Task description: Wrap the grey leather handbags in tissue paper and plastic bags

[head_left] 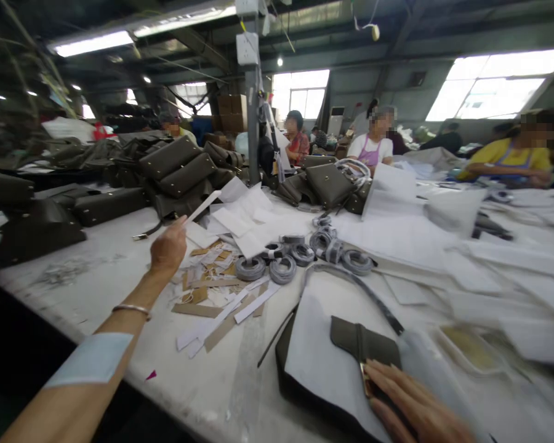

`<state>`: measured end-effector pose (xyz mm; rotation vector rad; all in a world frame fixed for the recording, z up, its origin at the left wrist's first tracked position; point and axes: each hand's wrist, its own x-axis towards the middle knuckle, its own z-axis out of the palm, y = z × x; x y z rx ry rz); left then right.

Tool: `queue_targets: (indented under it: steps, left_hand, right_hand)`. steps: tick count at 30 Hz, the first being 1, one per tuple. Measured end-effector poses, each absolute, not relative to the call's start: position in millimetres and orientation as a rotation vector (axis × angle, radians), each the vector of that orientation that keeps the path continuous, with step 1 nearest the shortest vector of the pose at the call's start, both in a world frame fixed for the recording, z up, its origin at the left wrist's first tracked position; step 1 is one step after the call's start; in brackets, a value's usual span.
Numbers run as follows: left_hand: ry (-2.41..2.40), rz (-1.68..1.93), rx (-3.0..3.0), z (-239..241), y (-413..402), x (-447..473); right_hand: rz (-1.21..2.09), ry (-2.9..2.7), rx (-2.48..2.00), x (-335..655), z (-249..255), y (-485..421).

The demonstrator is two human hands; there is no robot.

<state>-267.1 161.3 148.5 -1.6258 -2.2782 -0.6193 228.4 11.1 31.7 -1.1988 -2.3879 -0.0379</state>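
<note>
Up over the counter (120, 258), the left hand (168, 246) is stretched far out, its fingers pinched on one end of a narrow white strip (203, 206) that slants up and away to the right. A thin bangle (132, 309) sits on that wrist, and a pale blue patch (92, 360) lies on the forearm nearer the camera.

Low on the right, the right hand (413, 403) lies flat with its fingers spread and pressing on the flap of a dark olive bag (364, 344), right by the small metal clasp at the flap's edge. That bag rests at the near edge of the counter, with a sheet of white paper (318, 351) lying over its left part and a dark strap (351, 283) curving away from it toward the middle.

Below the outstretched left hand lies a scatter of brown card scraps (203, 289) and white paper strips (253, 304). Just to the right of them sit several grey coiled straps (281, 267), some touching one another. More white sheets (249, 218) are heaped behind them. At the far left, finished dark bags (175, 169) are stacked, and another one (330, 181) stands further right. Other people sit along the far side of the counter.
</note>
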Motion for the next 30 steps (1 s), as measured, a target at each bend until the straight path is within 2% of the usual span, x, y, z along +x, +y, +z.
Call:
queue_targets:
  steps: [2, 4, 6, 8, 11, 16, 18, 20, 22, 25, 28, 30]
  left_hand:
    - [-2.092, -0.734, -1.785, 151.8, 148.7, -219.5]
    - [-1.566, -0.907, -2.181, 150.6, 123.3, -159.8]
    - [-1.080, -0.830, -2.492, 144.2, 89.7, -100.0]
    - [-0.865, -0.681, -2.603, 131.0, 58.3, -50.4]
    - [-0.862, -0.473, -2.661, 101.9, 32.1, -7.9]
    - [-0.909, -0.382, -2.610, 68.5, 25.1, -2.5]
    - [-0.903, -0.372, -2.598, 65.3, 22.8, -5.5]
    - [-0.900, -0.343, -2.594, 65.0, 19.9, -6.3]
    - [-0.898, -0.317, -2.583, 65.2, 17.7, -5.1]
    - [-0.876, -0.297, -2.565, 62.7, 17.0, -1.9]
    - [-0.826, -0.343, -2.567, 55.2, 19.2, 0.2]
    - [-0.800, -0.420, -2.602, 49.8, 22.0, -0.4]
  right_hand:
    - [0.005, -2.352, -1.323, 218.2, 50.5, 5.0]
    - [0.138, -2.336, -1.408, 210.7, 60.9, 1.8]
    - [0.284, -2.299, -1.493, 208.5, 62.6, 0.7]
    - [0.357, -2.185, -1.632, 211.1, 58.8, 0.4]
    - [0.441, -1.966, -1.733, 218.0, 53.0, 2.5]
    - [0.835, -1.279, -1.398, 223.3, 57.3, 9.4]
    - [0.846, -0.995, -1.291, 222.9, 60.7, 9.5]
    - [0.712, -0.871, -1.237, 222.6, 65.5, 6.8]
    - [0.486, -0.934, -1.212, 223.1, 73.4, 1.7]
    - [0.200, -1.430, -1.163, 223.1, 87.2, -6.4]
    - [0.191, -2.024, -1.167, 218.5, 89.8, -11.1]
    - [0.218, -2.218, -1.236, 214.4, 83.0, -12.1]
